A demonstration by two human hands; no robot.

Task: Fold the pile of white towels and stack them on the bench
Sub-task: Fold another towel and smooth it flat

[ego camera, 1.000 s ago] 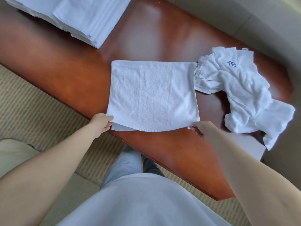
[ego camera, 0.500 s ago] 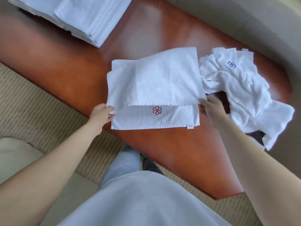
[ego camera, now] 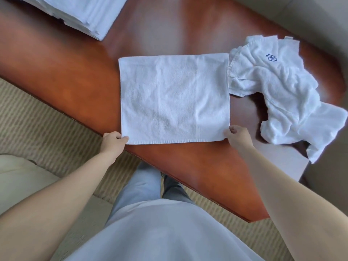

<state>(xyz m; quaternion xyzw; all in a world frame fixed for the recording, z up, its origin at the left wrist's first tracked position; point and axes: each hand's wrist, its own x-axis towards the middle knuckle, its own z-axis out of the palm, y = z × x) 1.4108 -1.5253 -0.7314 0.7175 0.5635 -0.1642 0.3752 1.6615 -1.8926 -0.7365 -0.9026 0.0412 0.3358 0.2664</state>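
Observation:
A white towel lies flat and square in the middle of the red-brown wooden bench. My left hand pinches its near left corner at the bench's front edge. My right hand pinches its near right corner. To the right lies a crumpled pile of white towels with a blue embroidered mark on top. A stack of folded white towels sits at the far left of the bench, partly cut off by the frame's top edge.
Striped beige carpet runs along the bench's near side. A beige cushion sits at the lower left. My legs stand close to the bench's front edge. A pale flat sheet lies under the crumpled pile at the right end.
Half a second ago the towel's top layer was lifted back, showing a red flower mark. Now that layer lies flat down to the near edge, and both hands are at the near corners.

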